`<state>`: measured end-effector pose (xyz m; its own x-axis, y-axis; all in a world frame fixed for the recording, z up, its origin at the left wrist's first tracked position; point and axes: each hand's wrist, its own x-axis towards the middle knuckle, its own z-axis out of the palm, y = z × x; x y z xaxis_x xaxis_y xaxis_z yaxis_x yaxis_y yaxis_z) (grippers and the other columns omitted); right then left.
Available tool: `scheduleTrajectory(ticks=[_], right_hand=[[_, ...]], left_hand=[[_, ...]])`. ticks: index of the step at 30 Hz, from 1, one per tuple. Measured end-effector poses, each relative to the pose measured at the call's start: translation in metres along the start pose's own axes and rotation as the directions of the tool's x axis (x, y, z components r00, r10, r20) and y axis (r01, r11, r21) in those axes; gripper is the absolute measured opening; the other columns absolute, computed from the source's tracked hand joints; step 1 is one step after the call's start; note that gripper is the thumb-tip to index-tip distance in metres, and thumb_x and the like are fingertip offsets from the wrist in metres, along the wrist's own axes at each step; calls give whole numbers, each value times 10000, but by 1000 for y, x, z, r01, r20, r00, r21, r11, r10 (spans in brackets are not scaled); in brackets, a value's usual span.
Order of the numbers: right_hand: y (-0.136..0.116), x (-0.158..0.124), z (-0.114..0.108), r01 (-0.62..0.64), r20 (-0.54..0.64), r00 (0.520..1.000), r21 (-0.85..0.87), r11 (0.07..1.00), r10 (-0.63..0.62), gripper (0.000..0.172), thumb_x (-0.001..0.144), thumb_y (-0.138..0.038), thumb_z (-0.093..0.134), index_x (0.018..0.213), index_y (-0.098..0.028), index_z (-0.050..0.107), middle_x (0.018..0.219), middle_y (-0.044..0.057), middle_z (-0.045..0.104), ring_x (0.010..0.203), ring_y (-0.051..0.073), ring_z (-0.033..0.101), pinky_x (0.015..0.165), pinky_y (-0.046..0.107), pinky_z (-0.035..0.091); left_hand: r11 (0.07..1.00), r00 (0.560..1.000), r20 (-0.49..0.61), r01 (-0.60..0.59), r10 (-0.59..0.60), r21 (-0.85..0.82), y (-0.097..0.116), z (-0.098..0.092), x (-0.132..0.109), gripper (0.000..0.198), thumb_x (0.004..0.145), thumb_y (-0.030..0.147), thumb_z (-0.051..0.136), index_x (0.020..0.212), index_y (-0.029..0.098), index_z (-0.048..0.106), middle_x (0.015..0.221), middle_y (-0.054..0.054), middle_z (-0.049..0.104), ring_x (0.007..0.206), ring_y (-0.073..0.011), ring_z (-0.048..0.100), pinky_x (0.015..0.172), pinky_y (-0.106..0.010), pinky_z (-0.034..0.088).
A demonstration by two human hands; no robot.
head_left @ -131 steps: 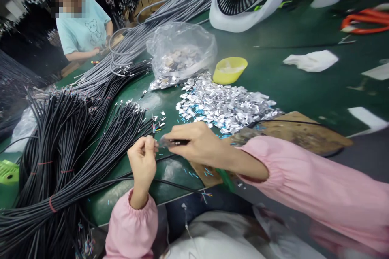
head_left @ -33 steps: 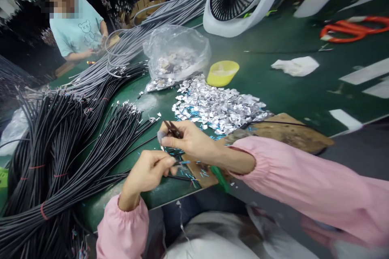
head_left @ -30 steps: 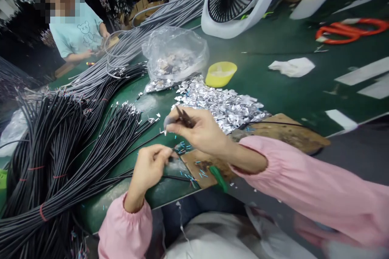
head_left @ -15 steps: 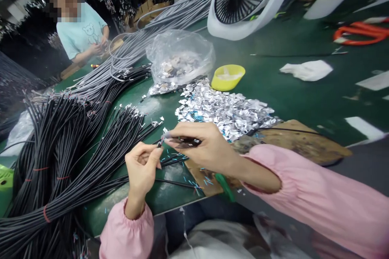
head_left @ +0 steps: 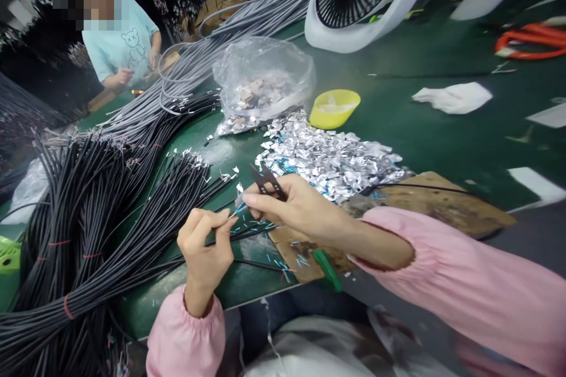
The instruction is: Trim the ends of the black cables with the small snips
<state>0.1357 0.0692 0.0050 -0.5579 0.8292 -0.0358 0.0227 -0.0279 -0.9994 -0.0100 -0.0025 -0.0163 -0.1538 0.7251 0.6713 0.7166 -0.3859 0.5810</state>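
Note:
In the head view my left hand [head_left: 206,241] pinches thin wires at the end of a cable between thumb and fingertips. The blue and pale wire ends [head_left: 239,208] run across to my right hand [head_left: 303,203], whose thumb and forefinger meet at their tips. Black thread snips [head_left: 268,181] sit in my right hand, blades parted and pointing up and left, away from the wires. Beyond my hands lies a heap of silver foil scraps [head_left: 327,156]. Blue wire clippings [head_left: 274,262] are scattered below my fingers.
Bundled black cables [head_left: 84,206] cover the left; grey cables [head_left: 247,17] run behind. A clear plastic bag [head_left: 265,79], a yellow cup [head_left: 335,111], a white fan [head_left: 318,35], a brown board [head_left: 442,203] and a green handle [head_left: 326,271] lie around. A person [head_left: 126,47] stands across the table.
The snips have swung up from lying along the wires, and their blades now show apart. My left fingers have shifted slightly left, exposing more wire. The person opposite has moved their hands apart.

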Motion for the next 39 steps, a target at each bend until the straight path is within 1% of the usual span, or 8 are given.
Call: scheduleTrajectory(ticks=[6,13,21,24,27,31,35,39], right_hand=[[1,-3,4,136,-70,986,-161,977,-149,224,705,-294,517,529,-156,518,479,-48,320,449,63,272,402,211,239],[5,-3,5,266,-78,950,-308,913,-303,255,749,-234,469,511,-155,514,463,-51,311,437,64,290,402,201,244],[12,-8,9,537,6,788,-494,684,-615,157,753,-118,467,663,-142,593,553,-9,537,485,75,439,466,191,358],[13,-9,10,474,26,858,-424,772,-512,117,776,-182,500,687,-158,572,541,-20,541,467,76,452,445,184,363],[12,-7,8,321,-85,924,-359,877,-373,146,802,-301,526,798,-166,581,535,-32,523,456,87,457,419,189,366],[9,-3,4,351,-95,911,-330,876,-401,232,851,-302,476,944,-166,640,808,55,661,680,134,592,579,230,464],[8,-3,3,382,35,920,-302,873,-390,239,848,-247,492,909,-136,694,704,43,645,564,102,548,494,202,420],[6,-4,4,371,22,924,-286,884,-381,243,839,-241,503,864,-119,712,672,45,644,556,101,541,488,204,411]], left_hand=[[974,989,-11,-144,148,173,-1,4,-4,184,736,6,625,767,186,600,659,32,588,596,-73,558,577,-194,457],[954,986,-46,-143,160,264,4,8,-5,139,750,37,619,749,175,599,630,22,578,560,-77,551,538,-193,441],[978,998,-59,50,-39,203,10,8,-7,60,778,130,605,727,160,612,606,14,560,521,-83,531,471,-182,431],[980,989,-97,124,-109,154,13,6,-5,69,785,148,594,719,161,613,609,14,561,526,-83,535,467,-182,429],[977,983,-162,117,-88,176,16,3,-2,75,772,144,606,699,161,607,595,21,549,512,-78,526,452,-178,412],[976,982,-185,74,-36,206,16,1,0,87,759,120,615,686,163,594,595,27,542,502,-71,510,452,-177,407],[974,985,-171,31,8,226,13,1,-2,89,750,108,629,691,163,593,588,30,540,502,-73,497,468,-187,412],[973,986,-158,-5,43,233,10,2,-4,100,750,92,636,705,168,588,573,37,529,519,-76,498,496,-191,425]])
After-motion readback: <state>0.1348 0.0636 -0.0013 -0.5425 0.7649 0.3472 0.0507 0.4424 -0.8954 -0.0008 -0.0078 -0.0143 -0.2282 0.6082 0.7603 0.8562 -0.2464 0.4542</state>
